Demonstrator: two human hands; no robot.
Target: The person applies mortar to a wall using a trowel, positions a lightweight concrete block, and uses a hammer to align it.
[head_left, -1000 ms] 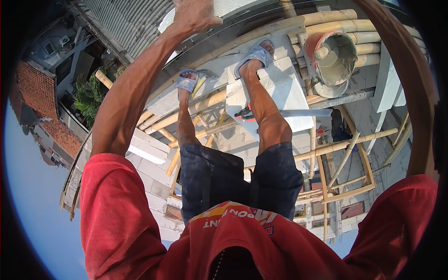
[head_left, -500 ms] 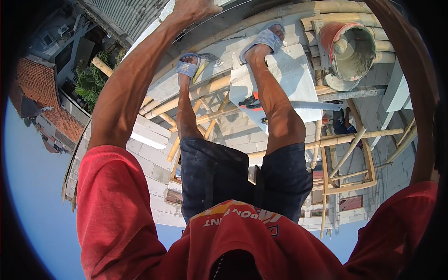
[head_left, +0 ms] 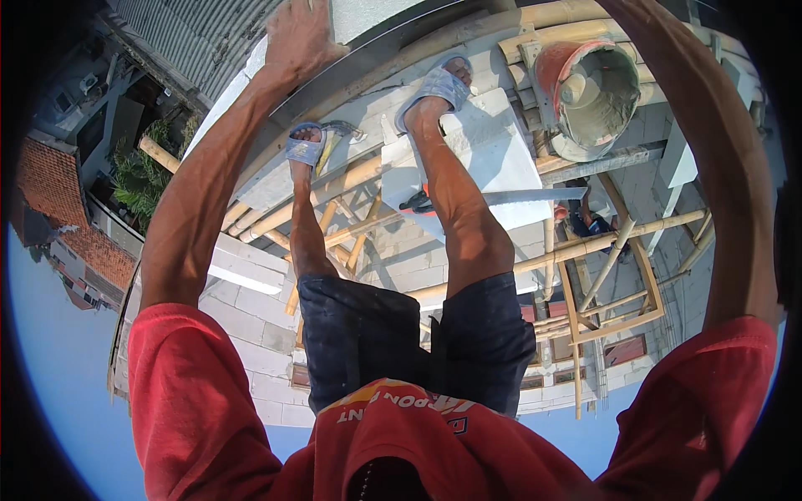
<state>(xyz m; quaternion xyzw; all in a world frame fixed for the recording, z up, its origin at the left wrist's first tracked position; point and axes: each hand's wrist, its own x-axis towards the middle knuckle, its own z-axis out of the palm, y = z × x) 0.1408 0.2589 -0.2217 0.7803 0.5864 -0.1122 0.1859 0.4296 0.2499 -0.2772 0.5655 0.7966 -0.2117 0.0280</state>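
At the top edge my left hand [head_left: 301,42] grips the near side of a white building block [head_left: 372,17], thumb stretched along its lower edge; its fingertips run out of view. My right hand is beyond the top edge, and only my right forearm [head_left: 677,58] shows, so what it touches is hidden. Beneath my legs lies a pale flat block [head_left: 501,159] with a handsaw [head_left: 526,197] across it, its dark and red handle beside my shin. A red bucket [head_left: 585,92] with grey mortar inside stands at the upper right.
I stand in blue sandals on a scaffold of bamboo poles [head_left: 359,175] and boards, with open gaps beneath. A yellow-handled tool [head_left: 330,146] lies by my left foot. Below right, another person [head_left: 591,219] is partly visible near a wooden frame [head_left: 614,334]. Roofs [head_left: 50,184] lie at the left.
My view has shifted, so the bucket, saw and feet sit farther left. The white block beside my left hand shows more, and my right forearm reaches farther inward.
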